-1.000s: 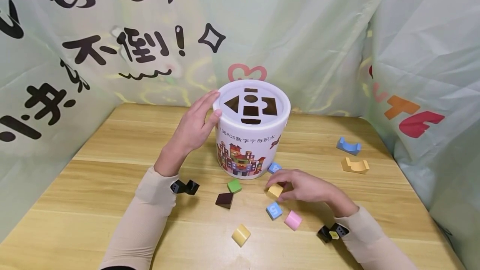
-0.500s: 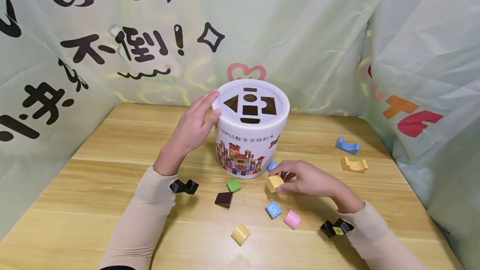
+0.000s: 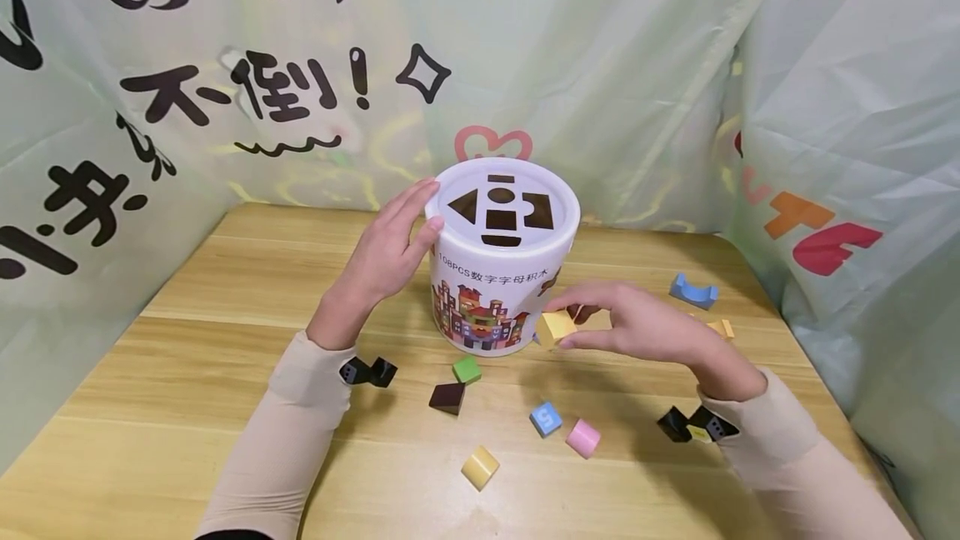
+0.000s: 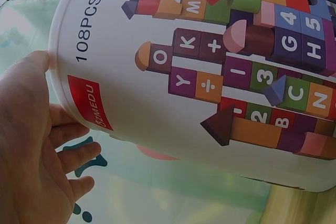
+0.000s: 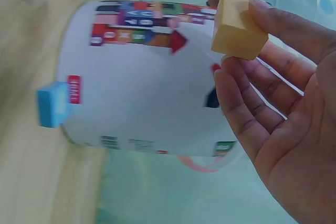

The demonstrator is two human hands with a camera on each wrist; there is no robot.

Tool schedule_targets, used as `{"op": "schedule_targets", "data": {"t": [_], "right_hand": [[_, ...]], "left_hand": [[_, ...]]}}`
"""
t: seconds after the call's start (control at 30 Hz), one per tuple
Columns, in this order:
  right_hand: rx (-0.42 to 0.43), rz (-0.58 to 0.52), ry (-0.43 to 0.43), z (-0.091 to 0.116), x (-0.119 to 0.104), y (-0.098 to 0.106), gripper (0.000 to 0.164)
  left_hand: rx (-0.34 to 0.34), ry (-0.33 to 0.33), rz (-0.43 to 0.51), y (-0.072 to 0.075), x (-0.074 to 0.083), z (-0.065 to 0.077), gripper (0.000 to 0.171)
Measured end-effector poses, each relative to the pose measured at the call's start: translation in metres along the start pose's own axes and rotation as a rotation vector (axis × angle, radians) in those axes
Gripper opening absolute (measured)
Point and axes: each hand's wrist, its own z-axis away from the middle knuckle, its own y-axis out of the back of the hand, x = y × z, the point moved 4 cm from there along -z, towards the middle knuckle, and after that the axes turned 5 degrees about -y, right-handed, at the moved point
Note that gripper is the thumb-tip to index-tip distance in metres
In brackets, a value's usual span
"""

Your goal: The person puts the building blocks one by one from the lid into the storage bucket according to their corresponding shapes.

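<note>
A white block bucket (image 3: pixel 487 307) with a shape-sorter lid (image 3: pixel 459 236) stands upright on the table. Against its left rim rests my left hand (image 3: pixel 386 252), fingers extended along the outer wall and thumb towards the front; the left wrist view shows this hand (image 4: pixel 37 145) beside the printed side. My right hand (image 3: pixel 637 319) pinches a yellow block (image 3: pixel 556 328) between thumb and fingers, raised off the table in front of the bucket's right side. In the right wrist view the yellow block (image 5: pixel 239 27) looks cube-like, and the bucket (image 5: pixel 152 87) is behind it.
Near the bucket's front lie a green block (image 3: pixel 467 370), a dark brown block (image 3: pixel 447 398), a blue block marked 5 (image 3: pixel 546 419), a pink block (image 3: pixel 583 437) and a rounded yellow block (image 3: pixel 480 467). Another blue block (image 5: pixel 51 106) sits by its base. A blue arch (image 3: pixel 693 292) lies right.
My right hand has lifted the yellow block off the table, upward and slightly right towards the bucket's side. My left hand has stayed on the rim.
</note>
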Motion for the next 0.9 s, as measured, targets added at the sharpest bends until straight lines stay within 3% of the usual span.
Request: {"op": "schedule_targets", "data": {"t": [0.47,0.9], "right_hand": [[0.062,0.016,0.128,-0.016,-0.038,0.039,0.037],[0.139,-0.001,0.002,-0.033,-0.048,0.065,0.033]], "left_hand": [[0.002,-0.003,0.001,0.000,0.000,0.000,0.066],[-0.005,-0.003,0.002,0.001,0.001,0.000,0.066]]}}
